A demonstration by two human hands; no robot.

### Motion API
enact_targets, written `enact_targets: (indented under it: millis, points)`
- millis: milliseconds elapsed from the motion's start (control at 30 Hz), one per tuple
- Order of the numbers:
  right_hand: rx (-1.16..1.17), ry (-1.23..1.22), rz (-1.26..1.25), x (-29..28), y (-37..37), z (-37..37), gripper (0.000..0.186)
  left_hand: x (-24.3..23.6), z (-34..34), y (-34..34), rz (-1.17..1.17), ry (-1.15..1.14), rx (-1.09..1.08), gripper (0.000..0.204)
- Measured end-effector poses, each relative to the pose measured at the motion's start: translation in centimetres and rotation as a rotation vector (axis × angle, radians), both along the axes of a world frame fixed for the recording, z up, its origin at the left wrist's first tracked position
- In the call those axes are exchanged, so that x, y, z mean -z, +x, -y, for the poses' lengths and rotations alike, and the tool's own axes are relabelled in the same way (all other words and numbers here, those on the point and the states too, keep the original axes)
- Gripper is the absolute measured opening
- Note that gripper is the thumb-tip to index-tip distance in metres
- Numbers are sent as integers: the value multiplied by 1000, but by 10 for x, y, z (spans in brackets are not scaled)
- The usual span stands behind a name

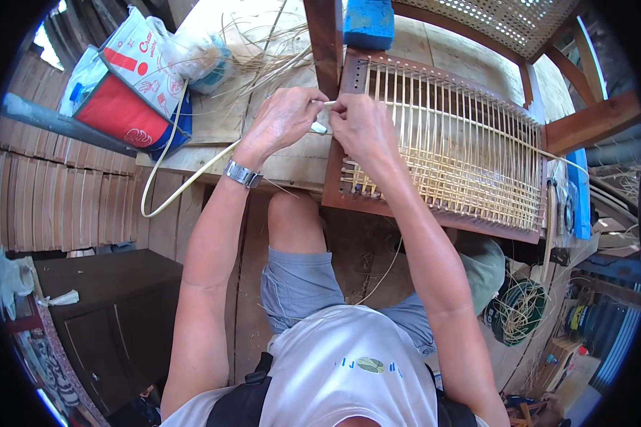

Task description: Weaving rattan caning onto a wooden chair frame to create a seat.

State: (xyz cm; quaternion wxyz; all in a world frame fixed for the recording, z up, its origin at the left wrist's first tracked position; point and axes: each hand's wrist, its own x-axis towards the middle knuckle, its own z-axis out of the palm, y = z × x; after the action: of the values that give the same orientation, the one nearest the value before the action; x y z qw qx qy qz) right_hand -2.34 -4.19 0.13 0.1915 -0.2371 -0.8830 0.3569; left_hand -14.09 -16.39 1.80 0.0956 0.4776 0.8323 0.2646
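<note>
White shirt (310, 381) nearest, we are facing a brown frame (335, 167). Our left hand (281, 121) and right hand (365, 129) are pinching a pale strand (328, 104) at its left side.

You're in a wht T-shirt (320, 349) w/ green & blue print (370, 365), blk straps (242, 403), blue-grey shorts (297, 285), silver metal watch (242, 174) on L wrist.

2 arms (214, 249) forward | left grip (281, 119) pinched | right grip (367, 129) pinched

open gap between forearms (217, 228), wooden post (325, 46) just beyond fingers (343, 107), strung frame (470, 178) at right
</note>
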Motion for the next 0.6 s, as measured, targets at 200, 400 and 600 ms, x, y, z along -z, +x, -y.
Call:
enact_targets:
  millis: [200,400,600]
  points:
    - [-39,-27,49,1,1,8,22,1,-13,-5,86,-36,-45,31]
    - [-342,-195,65,-46,62,18,45,-5,-20,-23,363,-170,-37,33]
    - [196,-205,-194,-26,188,-87,24,-25,-21,-31,610,-279,-20,31]
